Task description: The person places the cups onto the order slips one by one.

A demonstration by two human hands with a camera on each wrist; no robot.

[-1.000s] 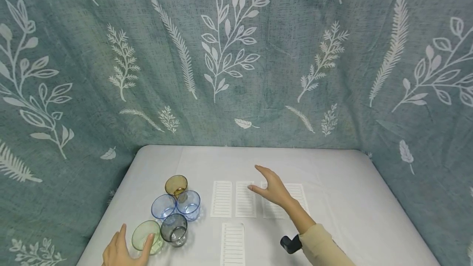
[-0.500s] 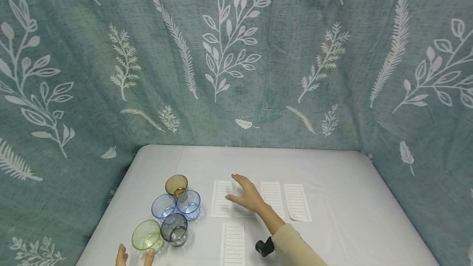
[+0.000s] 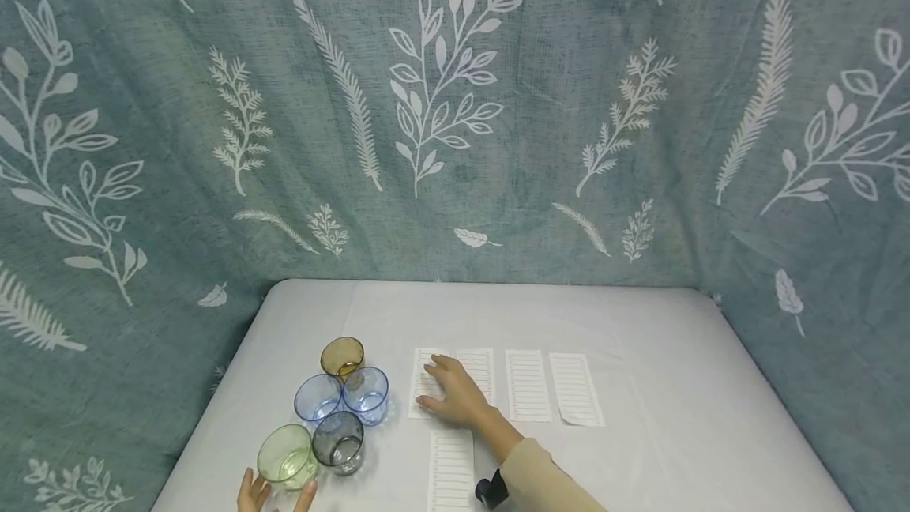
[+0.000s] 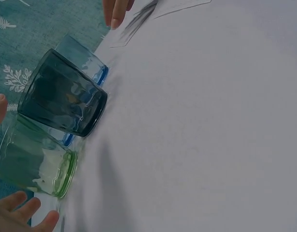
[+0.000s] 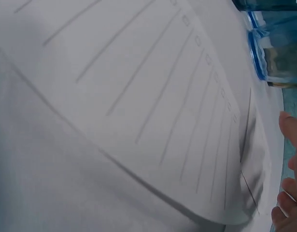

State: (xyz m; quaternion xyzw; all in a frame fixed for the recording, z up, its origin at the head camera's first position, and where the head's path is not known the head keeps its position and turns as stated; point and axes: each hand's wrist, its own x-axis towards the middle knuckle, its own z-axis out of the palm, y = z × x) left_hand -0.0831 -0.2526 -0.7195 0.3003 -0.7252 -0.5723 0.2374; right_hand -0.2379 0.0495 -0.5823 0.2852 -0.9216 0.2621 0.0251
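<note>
A green glass (image 3: 287, 457) stands at the table's left front. My left hand (image 3: 253, 495) is beside its near side, fingers and thumb spread; in the left wrist view the fingers (image 4: 25, 208) lie close to the glass base, and whether they touch cannot be told. My right hand (image 3: 458, 400) reaches over the leftmost lined paper sheet (image 3: 419, 393), thumb and fingers apart, nothing held. It partly covers that sheet and the neighbouring sheet (image 3: 479, 370). Another lined sheet (image 3: 451, 472) lies nearer, partly behind the right forearm.
Touching or close to the green glass are a grey glass (image 3: 338, 441), two blue glasses (image 3: 316, 397) and an amber glass (image 3: 342, 355). Two more sheets (image 3: 528, 385) lie to the right on the white-covered table (image 3: 682, 417). A leaf-patterned curtain (image 3: 455, 243) hangs behind.
My right hand has moved left and nearer, from the right-hand sheets to the leftmost one. The left hand has drawn back from the green glass's side towards the front edge. The glasses stay put.
</note>
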